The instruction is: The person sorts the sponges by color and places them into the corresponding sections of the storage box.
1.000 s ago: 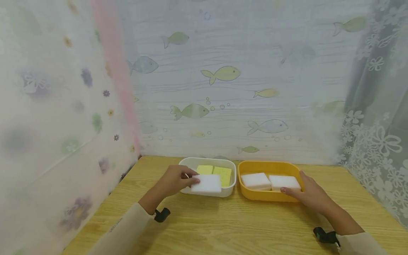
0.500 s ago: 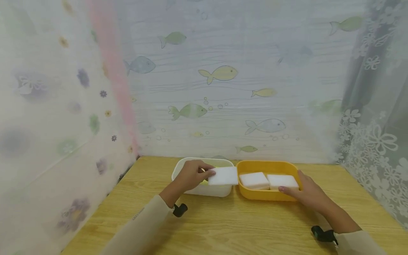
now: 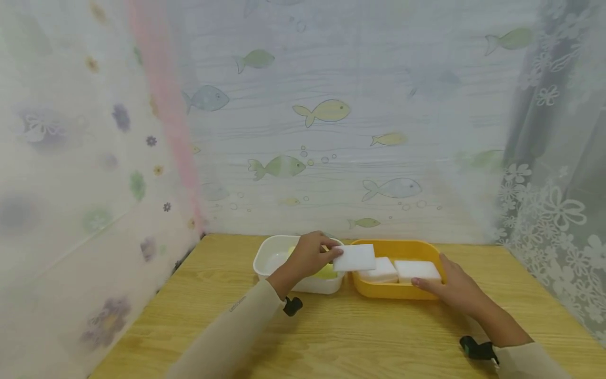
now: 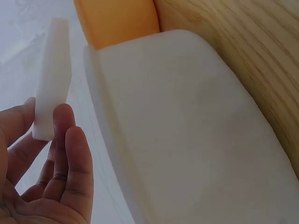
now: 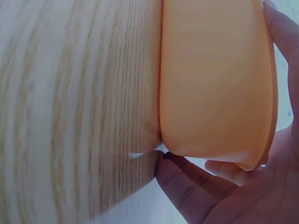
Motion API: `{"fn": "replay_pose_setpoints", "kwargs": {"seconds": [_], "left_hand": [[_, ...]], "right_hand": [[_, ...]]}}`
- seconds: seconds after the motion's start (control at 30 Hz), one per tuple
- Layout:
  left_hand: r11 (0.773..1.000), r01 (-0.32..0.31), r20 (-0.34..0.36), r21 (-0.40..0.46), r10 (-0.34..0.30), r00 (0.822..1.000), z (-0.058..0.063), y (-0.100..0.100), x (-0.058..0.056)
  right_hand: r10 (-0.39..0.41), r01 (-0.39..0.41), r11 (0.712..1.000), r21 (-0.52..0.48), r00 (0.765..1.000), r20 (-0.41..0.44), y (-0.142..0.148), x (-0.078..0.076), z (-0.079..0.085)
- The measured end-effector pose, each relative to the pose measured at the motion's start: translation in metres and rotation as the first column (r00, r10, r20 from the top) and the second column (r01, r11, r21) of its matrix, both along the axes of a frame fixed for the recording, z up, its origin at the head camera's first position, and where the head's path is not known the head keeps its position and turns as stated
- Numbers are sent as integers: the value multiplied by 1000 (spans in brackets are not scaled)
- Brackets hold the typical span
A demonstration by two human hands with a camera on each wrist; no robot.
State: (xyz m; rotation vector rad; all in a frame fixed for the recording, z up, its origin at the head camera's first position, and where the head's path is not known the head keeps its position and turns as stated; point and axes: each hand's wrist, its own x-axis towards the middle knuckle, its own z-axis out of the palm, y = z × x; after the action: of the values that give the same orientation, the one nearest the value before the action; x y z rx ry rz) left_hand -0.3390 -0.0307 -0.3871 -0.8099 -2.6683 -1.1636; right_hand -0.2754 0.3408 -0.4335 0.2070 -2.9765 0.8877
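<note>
My left hand (image 3: 305,259) pinches a flat white sponge (image 3: 356,258) by its left end, between thumb and fingers. The held sponge is up in the air, overlapping the left rim of an orange container (image 3: 393,292) in the head view. Two more white sponges, one on the left (image 3: 382,272) and one on the right (image 3: 416,271), lie inside that container. My right hand (image 3: 461,287) grips its right end, thumb over the front rim and fingers around the end wall. Beneath my left hand stands a white container (image 3: 312,286); the yellow sponges (image 3: 326,272) in it are partly hidden by the hand.
Both containers stand side by side on a wood-grain table (image 3: 360,337). A fish-patterned curtain (image 3: 331,158) hangs behind the table, with flowered sheets at both sides. Each wrist carries a small black device.
My left hand has moved right with the white sponge, from over the white container to the orange container's left rim. The right hand keeps its hold on the orange container.
</note>
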Motion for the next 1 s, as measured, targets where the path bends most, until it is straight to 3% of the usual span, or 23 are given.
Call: {"fn": "replay_pose_setpoints", "kwargs": {"seconds": [0.23, 0.67, 0.9, 1.0], "left_hand": [[998, -30, 87, 54, 26, 996, -4, 24, -4], [995, -56, 158, 88, 42, 986, 3, 73, -8], [995, -65, 145, 78, 53, 988, -2, 96, -13], [996, -73, 138, 49, 65, 988, -5, 103, -14]], "right_hand": [[1, -1, 1000, 4, 1000, 24, -3, 1, 2], [5, -5, 1000, 2, 1000, -16, -1, 0, 2], [28, -32, 999, -40, 993, -112, -1, -2, 0], [17, -20, 999, -34, 996, -88, -1, -2, 0]]}}
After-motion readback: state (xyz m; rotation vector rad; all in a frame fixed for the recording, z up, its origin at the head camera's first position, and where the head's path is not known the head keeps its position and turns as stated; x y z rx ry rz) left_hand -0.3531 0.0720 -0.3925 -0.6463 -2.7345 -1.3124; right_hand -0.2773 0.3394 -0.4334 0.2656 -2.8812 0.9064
